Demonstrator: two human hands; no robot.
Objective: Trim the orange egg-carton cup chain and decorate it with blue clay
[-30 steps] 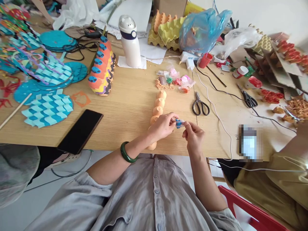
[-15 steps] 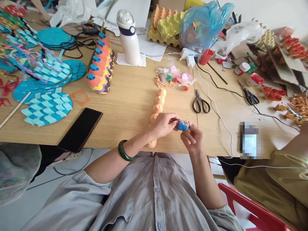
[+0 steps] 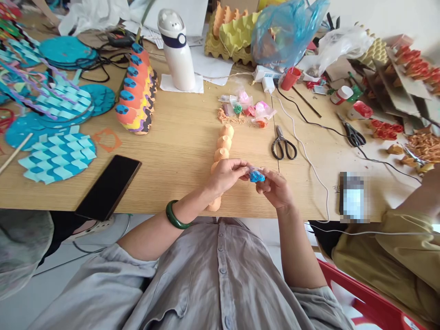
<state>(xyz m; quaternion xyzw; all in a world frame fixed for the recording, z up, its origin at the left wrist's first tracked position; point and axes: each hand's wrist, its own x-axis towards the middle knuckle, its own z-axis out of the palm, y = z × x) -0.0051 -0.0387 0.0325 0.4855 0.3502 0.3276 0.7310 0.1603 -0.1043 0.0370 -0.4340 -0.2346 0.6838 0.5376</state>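
A small blue lump (image 3: 257,176) in clear wrapping is held between both hands above the table's front edge. My left hand (image 3: 227,175) pinches the wrapping from the left, and my right hand (image 3: 277,187) grips it from the right with bent fingers. Partly hidden beneath my left hand lies a row of peach-orange bumps (image 3: 222,142), pointing away from me. Farther back are small wrapped coloured lumps (image 3: 261,110) beside orange crumbs. Black-handled scissors (image 3: 284,145) lie to the right of the row.
A phone (image 3: 108,187) and blue woven discs (image 3: 60,156) lie left, near a painted orange piece (image 3: 137,91). A white bottle (image 3: 178,57) stands behind. Cables cross the right side, where another person's arm (image 3: 421,195) shows. Egg trays (image 3: 239,36) are at the back.
The view has shifted slightly, so table items appear farther left. Both hands still hold the wrapped lump; the blue shows more openly below the wrapping, and my right fingers have moved over its top.
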